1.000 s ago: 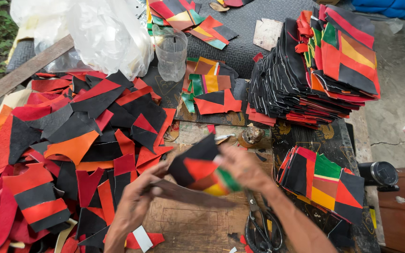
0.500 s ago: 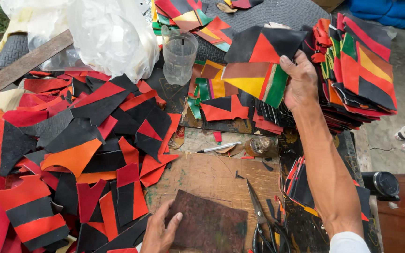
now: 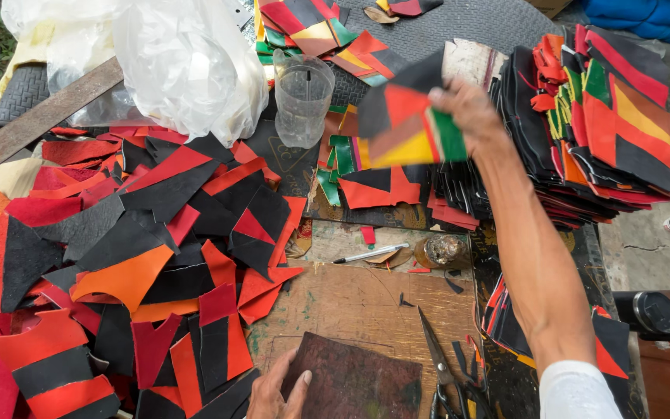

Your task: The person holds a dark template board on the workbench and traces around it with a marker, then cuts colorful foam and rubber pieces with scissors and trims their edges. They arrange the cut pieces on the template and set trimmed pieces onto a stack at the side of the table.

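My right hand (image 3: 471, 116) is stretched out far ahead and grips a patchwork piece (image 3: 405, 116) of black, red, yellow and green leather, held up in the air above several small patches on the bench. A tall stack of similar patchwork pieces (image 3: 599, 132) stands just to the right of it. Near the bottom edge my left hand (image 3: 277, 392) rests flat, fingers spread, on the left edge of a dark reddish-brown board (image 3: 354, 384) lying on the wooden work surface (image 3: 358, 299).
A heap of red, black and orange leather scraps (image 3: 118, 264) covers the left. Scissors (image 3: 440, 368) lie right of the board. A pen (image 3: 370, 253), a small jar (image 3: 443, 250), a clear plastic cup (image 3: 302, 97) and a plastic bag (image 3: 180, 62) sit farther back.
My right hand lifted the patchwork piece from the near work surface toward the tall stack, and it has now drawn back a little to the left. My left hand dropped onto the board.
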Motion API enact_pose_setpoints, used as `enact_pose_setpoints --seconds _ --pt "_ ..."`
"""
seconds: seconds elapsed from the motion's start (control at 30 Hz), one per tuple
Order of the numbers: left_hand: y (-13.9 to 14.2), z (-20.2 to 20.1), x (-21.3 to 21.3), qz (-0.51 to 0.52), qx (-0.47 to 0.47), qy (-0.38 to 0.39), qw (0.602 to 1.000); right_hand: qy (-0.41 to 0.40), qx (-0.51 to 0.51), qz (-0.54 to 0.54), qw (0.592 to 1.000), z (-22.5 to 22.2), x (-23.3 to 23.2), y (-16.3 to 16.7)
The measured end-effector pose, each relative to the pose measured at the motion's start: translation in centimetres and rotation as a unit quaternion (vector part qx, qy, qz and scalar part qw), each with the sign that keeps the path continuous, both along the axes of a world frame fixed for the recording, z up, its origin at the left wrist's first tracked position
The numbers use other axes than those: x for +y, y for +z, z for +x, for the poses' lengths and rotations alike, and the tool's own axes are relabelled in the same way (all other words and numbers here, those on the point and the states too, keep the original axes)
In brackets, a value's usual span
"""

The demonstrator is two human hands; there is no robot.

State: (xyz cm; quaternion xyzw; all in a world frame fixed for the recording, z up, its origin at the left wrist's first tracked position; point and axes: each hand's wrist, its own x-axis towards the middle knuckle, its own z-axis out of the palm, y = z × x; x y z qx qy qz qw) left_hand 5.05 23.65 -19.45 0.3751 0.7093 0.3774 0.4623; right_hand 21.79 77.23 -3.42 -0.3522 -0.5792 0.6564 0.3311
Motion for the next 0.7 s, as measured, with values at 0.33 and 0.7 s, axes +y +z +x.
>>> enact_pose_setpoints --seconds 0.33,0.7 --pt "-4.6 0.0 2.2 -0.007 0.039 0.019 0.999 -0.141 0.095 -0.041 0.985 -6.7 6.6 -7.2" --pt "-10.9 -0.2 3.7 0.004 0.098 0.043 0.994 -0.175 0.046 -0.152 0.972 -12.1 10.9 -13.4"
